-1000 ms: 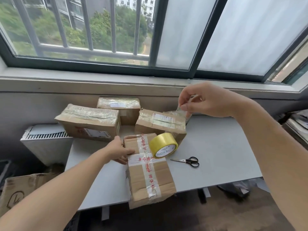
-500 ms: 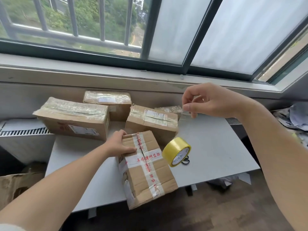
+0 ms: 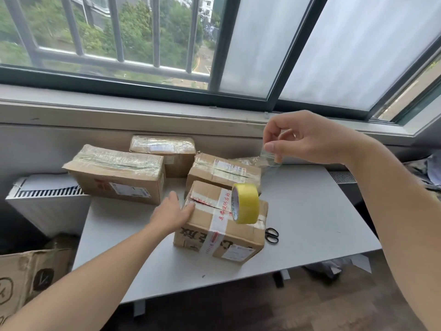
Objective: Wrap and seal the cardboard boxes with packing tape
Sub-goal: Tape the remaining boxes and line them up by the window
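A person's left hand, fingers straight, presses against the upper left edge of the nearest cardboard box, which stands on a grey table and is crossed by white tape printed in red. A yellow tape roll shows on edge over the box's right side, and black scissors lie just beside the box. Higher up, the right hand pinches a clear tape strip between thumb and forefinger. More taped boxes sit behind, below the barred window.
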{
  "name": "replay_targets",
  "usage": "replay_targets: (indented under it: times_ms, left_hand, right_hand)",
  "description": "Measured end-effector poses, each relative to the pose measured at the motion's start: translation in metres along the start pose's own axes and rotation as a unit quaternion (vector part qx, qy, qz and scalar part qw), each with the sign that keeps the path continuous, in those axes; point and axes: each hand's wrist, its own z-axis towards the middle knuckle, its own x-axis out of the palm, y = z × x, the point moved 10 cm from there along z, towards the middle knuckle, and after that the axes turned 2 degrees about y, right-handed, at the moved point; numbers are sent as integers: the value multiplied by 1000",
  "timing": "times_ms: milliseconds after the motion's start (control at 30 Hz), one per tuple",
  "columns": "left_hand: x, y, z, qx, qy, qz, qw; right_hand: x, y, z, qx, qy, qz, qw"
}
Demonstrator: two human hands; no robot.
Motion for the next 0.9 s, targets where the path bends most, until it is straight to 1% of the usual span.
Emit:
replay_targets:
  times_ms: [100,200,233,267,333,400,433,533,600,667,800,900]
  left_hand:
    - [7,-9,-12,15,114,-47,992]
    - [11,-16,-21,56,160,-88,982]
    - [13,-19,-23,80,175,-85,978]
    - [14,-22,-26,107,183,-51,976]
    - [11,-29,-28,166,154,77,971]
    - [9,-42,-26,224,113,157,955]
    - [11,-47,-24,242,111,180,947]
    - [28,-45,-14,250,154,237,926]
    - [31,-40,-12,253,153,219,930]
    - [31,-40,-14,252,120,192,941]
    - [38,-40,-21,226,62,167,958]
    - [39,-38,-25,210,80,160,961]
  right_hand:
    - [7,5,6,-4,1,-11,1000]
    - [10,10,9,-8,-1,-16,1000]
    - [10,11,9,-8,-1,-13,1000]
    - [11,13,9,-7,-1,-11,1000]
    - [13,15,10,-7,2,-11,1000]
    - [15,17,10,-7,2,-9,1000]
    - [16,19,9,-7,1,-8,1000]
    - [19,22,7,-6,-5,-4,1000]
    - [23,24,5,-6,-9,1,1000]
    - [25,27,3,-8,-19,3,1000]
    - [19,28,-2,11,-62,1,998]
    - [20,29,-4,24,-73,-3,997]
